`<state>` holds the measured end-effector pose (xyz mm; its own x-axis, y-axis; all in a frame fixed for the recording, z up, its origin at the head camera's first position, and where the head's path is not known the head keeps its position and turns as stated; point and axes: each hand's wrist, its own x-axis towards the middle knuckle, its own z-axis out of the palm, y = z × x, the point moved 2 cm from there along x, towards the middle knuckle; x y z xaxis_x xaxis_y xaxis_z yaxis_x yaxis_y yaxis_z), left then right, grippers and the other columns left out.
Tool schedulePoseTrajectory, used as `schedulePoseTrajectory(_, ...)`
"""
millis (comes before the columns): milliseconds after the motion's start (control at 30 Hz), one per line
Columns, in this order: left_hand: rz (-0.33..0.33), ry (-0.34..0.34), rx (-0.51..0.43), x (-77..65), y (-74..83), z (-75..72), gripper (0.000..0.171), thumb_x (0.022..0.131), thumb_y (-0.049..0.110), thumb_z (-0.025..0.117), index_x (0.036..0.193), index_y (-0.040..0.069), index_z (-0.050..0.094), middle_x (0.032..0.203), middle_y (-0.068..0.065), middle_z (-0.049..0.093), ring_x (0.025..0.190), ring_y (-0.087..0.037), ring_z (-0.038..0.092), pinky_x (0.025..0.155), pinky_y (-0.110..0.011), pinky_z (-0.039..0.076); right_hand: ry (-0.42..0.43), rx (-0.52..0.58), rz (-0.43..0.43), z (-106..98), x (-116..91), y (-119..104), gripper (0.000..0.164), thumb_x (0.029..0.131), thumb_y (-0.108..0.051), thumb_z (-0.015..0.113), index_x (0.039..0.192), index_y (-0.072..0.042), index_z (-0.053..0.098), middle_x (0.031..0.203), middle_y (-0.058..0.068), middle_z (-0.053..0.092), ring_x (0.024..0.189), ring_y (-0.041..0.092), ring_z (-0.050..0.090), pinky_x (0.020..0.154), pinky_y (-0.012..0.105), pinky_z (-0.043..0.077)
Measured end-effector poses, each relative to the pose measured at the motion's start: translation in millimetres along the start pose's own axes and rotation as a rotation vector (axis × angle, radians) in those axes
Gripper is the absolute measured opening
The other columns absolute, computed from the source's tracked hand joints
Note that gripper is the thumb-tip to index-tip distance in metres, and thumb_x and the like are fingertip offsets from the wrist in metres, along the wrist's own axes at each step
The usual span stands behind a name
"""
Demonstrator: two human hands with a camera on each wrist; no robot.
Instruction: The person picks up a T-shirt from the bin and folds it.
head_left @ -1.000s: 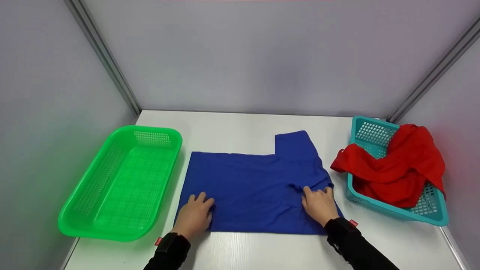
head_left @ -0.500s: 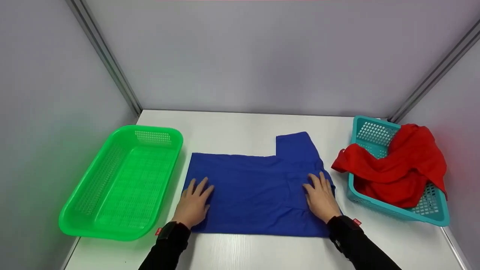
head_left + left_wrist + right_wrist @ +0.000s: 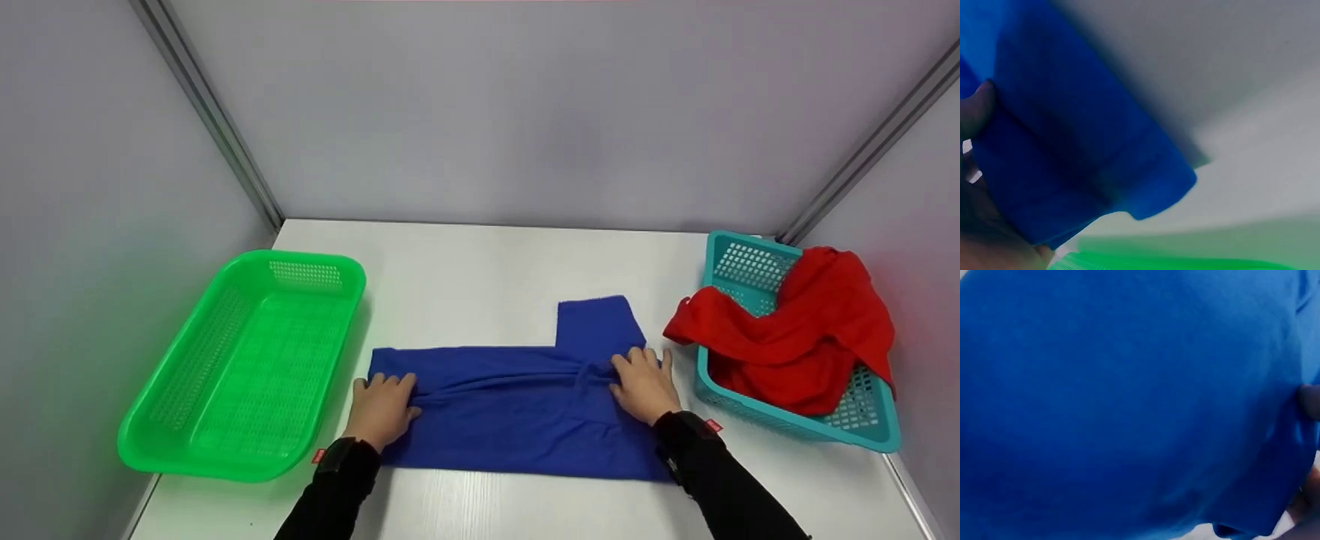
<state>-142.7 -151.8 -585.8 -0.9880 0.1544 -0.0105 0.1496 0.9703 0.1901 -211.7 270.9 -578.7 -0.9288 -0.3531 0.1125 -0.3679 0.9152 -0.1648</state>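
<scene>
Pinching the blue cloth [image 3: 510, 431] between thumbs and curled fingers, with left hand [image 3: 380, 410] near one end, right hand [image 3: 646, 386] near the other.

No text, brand or number can be read for certain. In the head view, a small red tag [image 3: 318, 455] is seen at the outer edge of the black left wristband [image 3: 349, 459], and a similar red label [image 3: 714, 426] is seen at the edge of the black right wristband [image 3: 681, 439]. Pale marks are borne by both, but they are too small and blurred to be deciphered.
</scene>
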Motion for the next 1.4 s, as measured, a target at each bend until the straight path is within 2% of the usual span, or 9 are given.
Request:
schedulePoseTrajectory(233,0.066,0.082,-0.039,-1.3,-1.3,-4.3,0.031,0.083,0.026,0.088,0.094,0.007,0.066,0.134,-0.024,0.054,0.128,-0.049,0.049,0.102,-0.067,0.041,-0.050,0.123,-0.031,0.2,8.2,1.4,0.022,0.079,-0.001,0.074,0.090,-0.006,0.056,0.122,0.024,0.060,0.125,0.054,0.052,0.111,0.081,0.015)
schedulePoseTrajectory(367,0.049,0.042,-0.029,-3.2,-1.2,-6.3,0.034,0.085,0.029,0.087,0.099,0.007,0.064,0.113,-0.017,0.057,0.107,-0.042,0.056,0.088,-0.060,0.047,-0.112,0.173,0.037,-3.0,11.2,1.1,0.042,0.081,0.001,0.072,0.121,-0.002,0.059,0.115,0.020,0.064,0.115,0.049,0.053,0.109,0.083,0.010)
schedulePoseTrajectory(533,0.008,0.002,-0.072,-0.5,-1.8,-6.0,0.052,0.082,0.030,0.089,0.118,0.009,0.058,0.107,-0.014,0.061,0.101,-0.039,0.057,0.084,-0.058,0.046,-0.258,0.203,0.187,-12.1,17.1,0.3,0.083,0.084,-0.004,0.072,0.158,0.004,0.034,0.145,0.034,0.050,0.134,0.059,0.038,0.109,0.084,0.005)
schedulePoseTrajectory(700,0.017,-0.003,-0.052,0.5,-1.2,-8.1,0.044,0.080,0.032,0.090,0.103,0.008,0.062,0.098,-0.011,0.059,0.096,-0.035,0.054,0.082,-0.055,0.045,-0.247,0.156,0.199,-15.0,20.5,3.8,0.051,0.083,-0.010,0.079,0.130,0.004,0.062,0.128,0.033,0.053,0.126,0.058,0.040,0.105,0.085,0.012)
schedulePoseTrajectory(833,0.068,0.023,-0.017,-0.9,-0.5,-10.0,0.041,0.079,0.032,0.091,0.096,0.006,0.063,0.099,-0.012,0.055,0.095,-0.036,0.053,0.080,-0.053,0.048,-0.201,0.183,0.152,-13.1,18.8,9.3,0.029,0.083,-0.013,0.080,0.102,0.000,0.064,0.136,0.033,0.045,0.134,0.062,0.031,0.108,0.084,0.010)
schedulePoseTrajectory(967,0.063,-0.015,-0.033,-2.0,0.3,-12.6,0.045,0.081,0.036,0.089,0.102,0.007,0.062,0.103,-0.013,0.062,0.097,-0.038,0.058,0.083,-0.054,0.047,-0.280,0.278,0.178,-11.2,18.9,14.0,0.044,0.097,-0.042,0.069,0.105,0.000,0.062,0.160,0.034,0.030,0.146,0.064,0.016,0.108,0.085,0.002)
schedulePoseTrajectory(1067,0.015,-0.070,-0.062,-1.1,1.5,-14.3,0.045,0.090,0.045,0.079,0.110,0.007,0.064,0.105,-0.013,0.068,0.101,-0.039,0.061,0.089,-0.058,0.045,-0.257,0.353,0.246,-11.0,20.6,17.1,0.061,0.107,-0.055,0.047,0.118,0.003,0.064,0.156,0.031,0.041,0.145,0.059,0.029,0.109,0.084,0.006)
schedulePoseTrajectory(1267,-0.012,-0.028,-0.075,2.5,2.9,-16.9,0.024,0.104,0.028,0.062,0.103,0.005,0.067,0.099,-0.014,0.067,0.096,-0.039,0.063,0.084,-0.058,0.050,-0.101,0.242,0.299,-10.4,24.4,18.6,0.028,0.105,-0.015,0.058,0.127,0.003,0.056,0.124,0.028,0.059,0.115,0.052,0.055,0.096,0.072,0.036)
schedulePoseTrajectory(1400,0.033,0.065,-0.041,4.5,0.3,-17.9,0.009,0.093,0.009,0.071,0.095,0.004,0.064,0.091,-0.015,0.063,0.089,-0.039,0.062,0.073,-0.056,0.052,-0.181,0.202,0.327,-9.3,26.0,16.0,0.058,0.098,-0.006,0.063,0.151,0.001,0.041,0.138,0.034,0.049,0.124,0.056,0.044,0.098,0.072,0.031)
